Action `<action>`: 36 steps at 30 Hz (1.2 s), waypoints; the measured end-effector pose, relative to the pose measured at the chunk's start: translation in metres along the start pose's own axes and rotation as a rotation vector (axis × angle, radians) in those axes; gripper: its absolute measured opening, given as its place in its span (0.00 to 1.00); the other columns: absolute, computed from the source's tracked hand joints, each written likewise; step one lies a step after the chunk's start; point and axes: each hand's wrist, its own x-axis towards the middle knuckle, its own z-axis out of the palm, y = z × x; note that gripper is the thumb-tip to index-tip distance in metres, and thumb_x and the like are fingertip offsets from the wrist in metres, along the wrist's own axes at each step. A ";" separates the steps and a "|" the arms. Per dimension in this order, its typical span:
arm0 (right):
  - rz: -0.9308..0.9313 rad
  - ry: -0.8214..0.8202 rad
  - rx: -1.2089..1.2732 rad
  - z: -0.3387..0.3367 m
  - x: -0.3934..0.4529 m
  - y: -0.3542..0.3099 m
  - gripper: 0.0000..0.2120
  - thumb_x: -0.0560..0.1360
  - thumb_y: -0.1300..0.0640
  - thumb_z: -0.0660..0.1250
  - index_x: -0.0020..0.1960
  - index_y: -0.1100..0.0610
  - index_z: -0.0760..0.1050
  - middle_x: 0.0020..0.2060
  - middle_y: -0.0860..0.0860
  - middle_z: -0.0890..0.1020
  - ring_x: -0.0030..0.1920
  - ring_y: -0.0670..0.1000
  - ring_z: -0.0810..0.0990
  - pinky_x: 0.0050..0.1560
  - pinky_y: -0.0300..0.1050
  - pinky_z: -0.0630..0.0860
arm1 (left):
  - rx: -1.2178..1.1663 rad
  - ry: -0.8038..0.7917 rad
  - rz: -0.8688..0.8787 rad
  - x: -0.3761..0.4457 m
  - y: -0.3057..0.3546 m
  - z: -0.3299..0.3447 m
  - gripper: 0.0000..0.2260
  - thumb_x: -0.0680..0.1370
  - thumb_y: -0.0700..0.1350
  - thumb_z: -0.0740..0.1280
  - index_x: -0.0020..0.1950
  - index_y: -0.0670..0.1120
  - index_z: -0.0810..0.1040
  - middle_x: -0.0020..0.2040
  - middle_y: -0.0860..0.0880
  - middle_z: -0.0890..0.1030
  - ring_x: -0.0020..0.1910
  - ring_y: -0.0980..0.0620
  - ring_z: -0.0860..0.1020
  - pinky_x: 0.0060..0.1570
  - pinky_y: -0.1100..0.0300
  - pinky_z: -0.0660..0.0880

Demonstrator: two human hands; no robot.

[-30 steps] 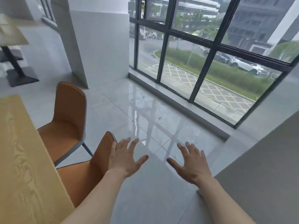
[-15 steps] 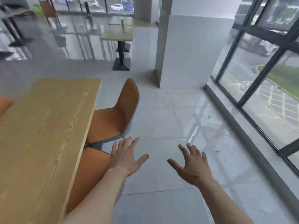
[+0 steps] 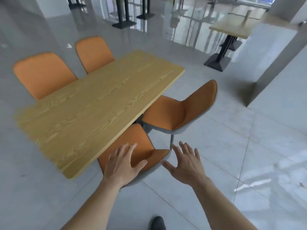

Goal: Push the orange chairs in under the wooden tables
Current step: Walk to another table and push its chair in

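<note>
A long wooden table (image 3: 93,103) stands in front of me. On its near side, one orange chair (image 3: 142,145) sits right below my hands, its seat partly under the table edge. A second orange chair (image 3: 184,110) stands further right, pulled out from the table. Two more orange chairs (image 3: 44,75) (image 3: 94,53) are tucked against the far side. My left hand (image 3: 123,163) hovers open over the nearest chair's backrest. My right hand (image 3: 186,163) is open just right of that backrest, holding nothing.
Another wooden table on a black pedestal (image 3: 232,30) stands at the back right beside a white pillar (image 3: 272,63). More black table bases (image 3: 124,22) show at the back. Glossy grey floor tiles surround the table. My dark shoe (image 3: 157,223) is at the bottom edge.
The view has swung left from the window to the whole table and its chairs. Both hands stayed open and spread, now over the nearest chair's backrest.
</note>
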 end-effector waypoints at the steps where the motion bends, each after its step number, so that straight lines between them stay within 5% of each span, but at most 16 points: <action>1: -0.041 -0.016 -0.010 0.005 0.012 -0.003 0.42 0.76 0.23 0.51 0.83 0.44 0.52 0.84 0.51 0.54 0.84 0.54 0.46 0.82 0.63 0.45 | -0.019 0.005 -0.048 0.000 -0.006 0.008 0.40 0.72 0.80 0.47 0.80 0.63 0.55 0.80 0.53 0.62 0.77 0.48 0.61 0.74 0.46 0.60; 4: -0.160 -0.084 -0.055 0.019 0.040 -0.012 0.42 0.75 0.23 0.52 0.82 0.44 0.53 0.83 0.51 0.55 0.83 0.54 0.47 0.82 0.63 0.45 | -0.044 -0.010 -0.161 -0.004 -0.015 0.027 0.42 0.71 0.81 0.45 0.81 0.62 0.54 0.80 0.53 0.63 0.77 0.47 0.63 0.72 0.46 0.64; 14: -0.447 -0.242 -0.184 0.071 0.069 -0.020 0.49 0.70 0.16 0.42 0.81 0.45 0.57 0.80 0.48 0.62 0.82 0.53 0.53 0.80 0.61 0.49 | -0.179 -0.046 -0.360 -0.046 -0.019 0.072 0.43 0.70 0.83 0.48 0.81 0.62 0.55 0.81 0.55 0.62 0.80 0.52 0.55 0.78 0.48 0.51; 20: -0.569 -0.125 -0.188 0.089 0.084 -0.007 0.43 0.72 0.17 0.46 0.66 0.49 0.75 0.64 0.47 0.78 0.69 0.55 0.72 0.72 0.58 0.62 | -0.110 -0.029 -0.415 -0.042 -0.013 0.082 0.40 0.70 0.83 0.48 0.75 0.63 0.67 0.73 0.64 0.71 0.72 0.55 0.68 0.69 0.51 0.65; 36: -0.838 -0.268 -0.316 0.054 0.143 0.094 0.45 0.72 0.19 0.37 0.67 0.49 0.71 0.64 0.48 0.77 0.66 0.57 0.71 0.70 0.62 0.62 | -0.115 0.139 -0.667 -0.019 0.120 0.119 0.32 0.71 0.81 0.53 0.66 0.65 0.73 0.63 0.62 0.79 0.65 0.54 0.76 0.64 0.53 0.71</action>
